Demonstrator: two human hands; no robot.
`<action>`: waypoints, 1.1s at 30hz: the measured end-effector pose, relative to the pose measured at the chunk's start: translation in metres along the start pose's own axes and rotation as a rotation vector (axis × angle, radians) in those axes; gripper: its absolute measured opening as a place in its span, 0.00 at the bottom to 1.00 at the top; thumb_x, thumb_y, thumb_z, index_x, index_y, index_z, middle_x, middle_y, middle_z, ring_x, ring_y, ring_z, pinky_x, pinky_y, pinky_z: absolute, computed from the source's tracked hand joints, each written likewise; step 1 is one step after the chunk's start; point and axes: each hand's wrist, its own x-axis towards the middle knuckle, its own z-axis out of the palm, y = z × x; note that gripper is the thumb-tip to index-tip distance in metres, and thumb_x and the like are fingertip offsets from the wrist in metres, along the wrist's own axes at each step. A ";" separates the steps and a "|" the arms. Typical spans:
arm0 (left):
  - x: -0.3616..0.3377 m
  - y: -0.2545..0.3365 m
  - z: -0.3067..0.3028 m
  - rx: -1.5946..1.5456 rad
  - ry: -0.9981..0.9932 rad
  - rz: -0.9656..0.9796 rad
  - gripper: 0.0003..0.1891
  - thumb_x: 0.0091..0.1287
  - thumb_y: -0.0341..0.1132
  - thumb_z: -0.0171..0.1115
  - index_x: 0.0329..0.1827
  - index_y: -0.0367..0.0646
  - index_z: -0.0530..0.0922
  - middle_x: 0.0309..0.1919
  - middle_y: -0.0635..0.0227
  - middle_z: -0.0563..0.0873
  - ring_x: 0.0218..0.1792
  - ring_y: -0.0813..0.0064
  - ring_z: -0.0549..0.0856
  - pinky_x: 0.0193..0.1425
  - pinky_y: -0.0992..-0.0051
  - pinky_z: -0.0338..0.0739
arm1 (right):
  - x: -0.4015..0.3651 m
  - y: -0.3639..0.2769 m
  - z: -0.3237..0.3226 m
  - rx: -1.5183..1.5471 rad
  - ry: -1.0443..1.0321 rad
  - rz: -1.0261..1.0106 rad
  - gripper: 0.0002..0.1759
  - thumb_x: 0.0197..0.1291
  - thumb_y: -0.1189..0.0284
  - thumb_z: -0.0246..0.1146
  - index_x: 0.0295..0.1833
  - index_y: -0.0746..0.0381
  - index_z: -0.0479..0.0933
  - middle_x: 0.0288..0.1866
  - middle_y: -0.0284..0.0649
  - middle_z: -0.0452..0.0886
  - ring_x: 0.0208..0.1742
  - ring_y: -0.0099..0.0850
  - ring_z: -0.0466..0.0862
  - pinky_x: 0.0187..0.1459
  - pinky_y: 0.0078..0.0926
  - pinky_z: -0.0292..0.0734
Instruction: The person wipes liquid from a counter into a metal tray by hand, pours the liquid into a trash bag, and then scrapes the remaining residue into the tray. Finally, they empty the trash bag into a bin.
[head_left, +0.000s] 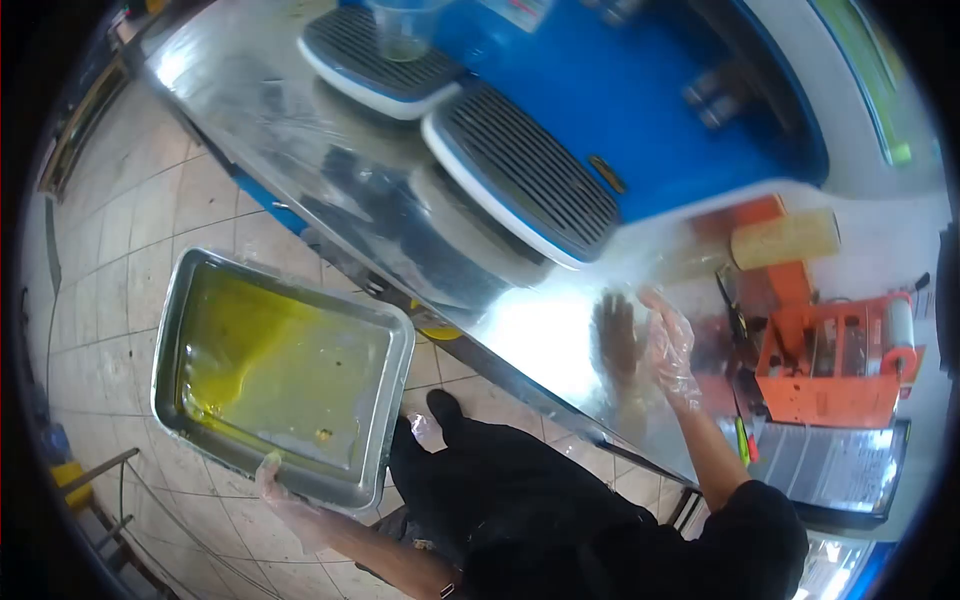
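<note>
My left hand (292,508), in a clear plastic glove, grips the lower edge of a deep metal baking pan (400,345), thumb over the rim. The pan is held above the tiled floor, beside the counter. A yellow, oily liquid (232,335) pools mostly at its left side, and a few small bits lie on its bottom. My right hand (670,348), also in a clear plastic glove, is over the shiny metal counter (540,330) with its fingers stretched out and nothing in them. Its reflection shows in the counter's surface beside it.
A blue drink dispenser (640,110) with grilled drip trays (520,165) stands on the counter; a clear plastic cup (405,35) sits on one. To the right are an orange tape dispenser (830,365), a roll of film (785,238), a knife (735,310) and a dark-framed tray (830,465).
</note>
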 end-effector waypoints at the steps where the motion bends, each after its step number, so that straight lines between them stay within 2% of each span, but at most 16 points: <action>1: -0.007 -0.023 -0.022 0.031 -0.071 0.152 0.17 0.63 0.45 0.55 0.48 0.44 0.76 0.50 0.60 0.76 0.52 0.63 0.77 0.56 0.65 0.75 | -0.005 0.005 -0.008 0.074 -0.006 0.039 0.14 0.70 0.73 0.54 0.54 0.67 0.79 0.59 0.50 0.80 0.64 0.40 0.78 0.67 0.36 0.69; 4: -0.043 -0.062 -0.059 -0.067 -0.213 0.207 0.17 0.68 0.47 0.52 0.48 0.44 0.76 0.52 0.60 0.75 0.53 0.62 0.77 0.57 0.63 0.75 | -0.025 0.042 -0.028 0.200 0.014 0.121 0.15 0.70 0.72 0.54 0.56 0.67 0.78 0.60 0.49 0.80 0.65 0.39 0.77 0.69 0.36 0.65; 8: -0.109 -0.104 -0.087 -0.045 -0.126 0.364 0.18 0.72 0.50 0.48 0.48 0.44 0.76 0.54 0.60 0.74 0.55 0.62 0.76 0.59 0.62 0.74 | -0.038 0.085 -0.044 0.369 0.011 0.223 0.18 0.70 0.71 0.54 0.61 0.68 0.75 0.64 0.49 0.77 0.69 0.38 0.73 0.72 0.36 0.61; 10: -0.147 -0.108 -0.096 -0.117 -0.084 0.183 0.20 0.74 0.51 0.46 0.48 0.43 0.75 0.53 0.60 0.74 0.55 0.62 0.75 0.61 0.63 0.73 | -0.032 0.104 -0.049 0.024 -0.023 0.047 0.23 0.70 0.68 0.55 0.66 0.68 0.70 0.70 0.51 0.71 0.73 0.40 0.68 0.73 0.36 0.59; 12: -0.189 -0.106 -0.094 -0.056 -0.067 0.174 0.20 0.72 0.49 0.47 0.49 0.41 0.75 0.51 0.60 0.75 0.54 0.63 0.76 0.60 0.65 0.73 | -0.009 0.139 -0.041 -0.056 -0.118 -0.055 0.29 0.70 0.65 0.55 0.71 0.69 0.64 0.74 0.54 0.64 0.76 0.45 0.62 0.75 0.39 0.54; 14: -0.216 -0.131 -0.095 -0.054 -0.021 0.168 0.19 0.70 0.47 0.49 0.51 0.40 0.75 0.50 0.60 0.76 0.52 0.64 0.77 0.58 0.68 0.73 | 0.023 0.126 -0.030 -0.451 -0.127 -0.276 0.34 0.70 0.59 0.52 0.74 0.69 0.59 0.77 0.56 0.58 0.78 0.50 0.56 0.77 0.42 0.47; 16: -0.237 -0.146 -0.099 -0.215 0.051 0.064 0.19 0.67 0.46 0.53 0.51 0.40 0.75 0.47 0.61 0.77 0.49 0.66 0.78 0.54 0.70 0.73 | 0.064 0.144 -0.012 -0.457 -0.161 -0.304 0.38 0.70 0.55 0.50 0.75 0.70 0.55 0.78 0.56 0.55 0.79 0.50 0.52 0.79 0.43 0.42; 19: -0.261 -0.158 -0.102 -0.268 0.050 -0.205 0.21 0.61 0.45 0.58 0.52 0.41 0.75 0.46 0.64 0.77 0.47 0.68 0.77 0.52 0.70 0.73 | 0.119 0.146 0.006 -0.426 -0.183 -0.446 0.38 0.71 0.53 0.47 0.76 0.68 0.54 0.79 0.55 0.54 0.80 0.48 0.51 0.79 0.42 0.43; 23: -0.235 -0.254 -0.141 -0.050 0.064 -0.092 0.22 0.55 0.43 0.63 0.51 0.43 0.76 0.45 0.68 0.78 0.46 0.71 0.77 0.53 0.71 0.72 | 0.161 0.120 0.027 -0.203 -0.319 -0.317 0.36 0.73 0.53 0.45 0.74 0.69 0.57 0.77 0.56 0.57 0.78 0.49 0.55 0.76 0.41 0.51; 24: -0.242 -0.253 -0.138 -0.052 0.110 -0.081 0.22 0.55 0.43 0.63 0.51 0.43 0.76 0.45 0.68 0.78 0.46 0.71 0.77 0.53 0.71 0.72 | 0.187 0.148 0.051 -0.123 -0.239 -0.412 0.29 0.70 0.63 0.49 0.71 0.69 0.62 0.74 0.56 0.62 0.75 0.50 0.59 0.74 0.43 0.56; 25: -0.255 -0.248 -0.121 -0.094 0.097 -0.069 0.22 0.54 0.43 0.63 0.51 0.43 0.77 0.45 0.69 0.78 0.45 0.72 0.77 0.53 0.71 0.71 | 0.224 0.181 0.066 -0.956 -0.123 -0.885 0.24 0.64 0.72 0.52 0.66 0.66 0.69 0.68 0.56 0.70 0.70 0.49 0.67 0.70 0.43 0.63; 26: -0.264 -0.251 -0.111 -0.140 0.081 -0.062 0.22 0.53 0.43 0.63 0.51 0.43 0.77 0.45 0.69 0.78 0.45 0.72 0.77 0.53 0.72 0.71 | 0.246 0.189 0.077 -0.897 -0.160 -0.838 0.24 0.56 0.77 0.53 0.61 0.66 0.72 0.60 0.55 0.77 0.64 0.48 0.75 0.65 0.43 0.69; 28: -0.241 -0.239 -0.122 -0.055 0.071 0.031 0.22 0.53 0.42 0.63 0.50 0.43 0.77 0.44 0.70 0.79 0.44 0.74 0.78 0.51 0.73 0.72 | 0.235 0.167 0.080 -0.898 -0.276 -0.633 0.22 0.56 0.77 0.54 0.58 0.66 0.74 0.54 0.56 0.80 0.59 0.49 0.79 0.62 0.43 0.72; 31: -0.269 -0.189 -0.086 -0.210 0.118 -0.203 0.27 0.43 0.31 0.63 0.52 0.39 0.75 0.39 0.66 0.79 0.39 0.70 0.80 0.46 0.70 0.76 | 0.225 0.133 0.082 -0.983 -0.468 -0.593 0.20 0.60 0.75 0.52 0.57 0.65 0.76 0.58 0.57 0.78 0.62 0.49 0.76 0.63 0.43 0.70; 32: -0.271 -0.193 -0.090 -0.206 0.122 -0.221 0.27 0.43 0.31 0.63 0.52 0.39 0.75 0.39 0.66 0.79 0.39 0.70 0.80 0.46 0.70 0.76 | 0.220 0.141 0.082 -0.995 -0.482 -0.595 0.20 0.60 0.75 0.52 0.57 0.65 0.76 0.58 0.57 0.78 0.62 0.49 0.76 0.63 0.43 0.70; 33: -0.271 -0.201 -0.096 -0.168 0.109 -0.237 0.27 0.43 0.30 0.63 0.52 0.40 0.75 0.38 0.67 0.80 0.38 0.70 0.80 0.45 0.70 0.76 | 0.210 0.151 0.084 -0.948 -0.338 -0.861 0.21 0.63 0.72 0.50 0.59 0.65 0.75 0.61 0.58 0.75 0.64 0.50 0.73 0.64 0.44 0.69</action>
